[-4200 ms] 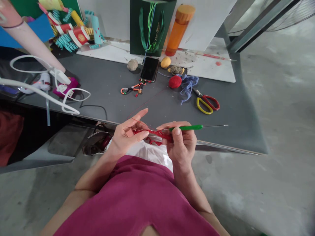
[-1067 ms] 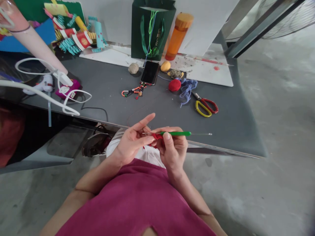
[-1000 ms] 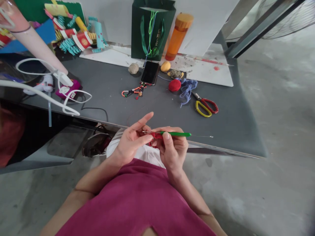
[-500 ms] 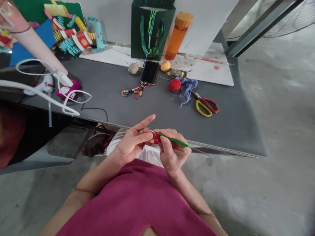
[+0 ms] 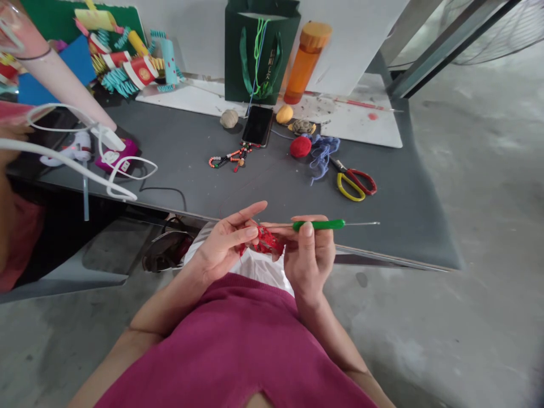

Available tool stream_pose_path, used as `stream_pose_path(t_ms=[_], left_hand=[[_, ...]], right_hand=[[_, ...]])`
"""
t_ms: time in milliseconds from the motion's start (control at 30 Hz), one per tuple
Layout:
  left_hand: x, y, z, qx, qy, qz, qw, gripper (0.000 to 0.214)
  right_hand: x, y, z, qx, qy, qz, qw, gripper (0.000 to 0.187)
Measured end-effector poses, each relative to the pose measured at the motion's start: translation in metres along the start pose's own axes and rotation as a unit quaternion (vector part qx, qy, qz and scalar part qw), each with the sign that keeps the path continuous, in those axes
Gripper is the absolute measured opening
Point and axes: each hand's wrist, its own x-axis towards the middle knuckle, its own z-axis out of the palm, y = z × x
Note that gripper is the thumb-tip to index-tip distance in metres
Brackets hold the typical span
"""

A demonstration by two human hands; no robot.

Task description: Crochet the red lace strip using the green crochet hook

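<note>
On my feed, the wearer's left hand (image 5: 225, 243) is narrowly closed on a small red crocheted piece (image 5: 267, 241), pinching it at the fingertips. The piece sits between the two hands, just above the near edge of the dark grey table (image 5: 382, 209), and its loops are too small for me to count.

The right hand (image 5: 308, 255) is closed in a narrow pinch around a green-handled crochet hook (image 5: 318, 225), thumb on top of the handle. The hook lies almost level, with its thin metal end pointing right past the hand and its other end reaching left to the red piece.

Farther out on the table, a red yarn ball (image 5: 301, 147) sits beside a loose tangle of blue-purple yarn (image 5: 322, 156). To their near right lie scissors with yellow and red handles (image 5: 351, 184). Left of the yarn ball are a black smartphone (image 5: 258, 126) and a string of coloured beads (image 5: 229, 156).

At the far edge I can make out a green paper gift bag (image 5: 255, 56) and an orange bottle (image 5: 302, 62), both upright. A white cable (image 5: 63, 153) loops across the far left, over a magenta object (image 5: 114, 153).
</note>
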Motion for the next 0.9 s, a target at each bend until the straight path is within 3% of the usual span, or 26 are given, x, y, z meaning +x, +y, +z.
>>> stream_pose_path(t_ms=[167,333,400,467,567,633,767,900], left_hand=[[-0.001,-0.003,0.003,0.016,-0.01,0.023,1.0,0.048],[-0.002,-0.008,0.005,0.052,-0.022,0.071,0.996,0.046],[-0.001,-0.01,0.004,0.057,-0.007,0.102,0.993,0.045],[0.0,-0.012,0.002,0.061,0.008,0.122,0.991,0.048],[0.001,-0.011,0.0,0.048,0.009,0.098,0.994,0.058],[0.0,-0.01,0.0,0.018,0.008,0.061,0.998,0.062],[-0.002,-0.006,0.003,-0.035,0.003,0.016,0.999,0.068],[-0.003,-0.003,0.004,-0.054,-0.003,0.001,0.999,0.072]], right_hand=[[0.0,0.005,0.003,0.045,-0.034,0.029,0.998,0.013],[-0.003,0.001,0.012,0.034,0.017,0.028,0.999,0.01],[-0.002,-0.002,0.01,-0.021,0.011,-0.02,1.0,0.011],[-0.001,-0.002,0.006,-0.086,-0.02,-0.109,0.99,0.017],[-0.001,0.0,0.001,-0.151,-0.042,-0.2,0.967,0.028],[-0.003,0.002,0.002,-0.139,-0.024,-0.173,0.975,0.028],[-0.006,0.001,0.008,-0.044,0.016,-0.052,0.998,0.016],[-0.006,-0.004,0.01,-0.03,0.047,-0.008,0.998,0.006]])
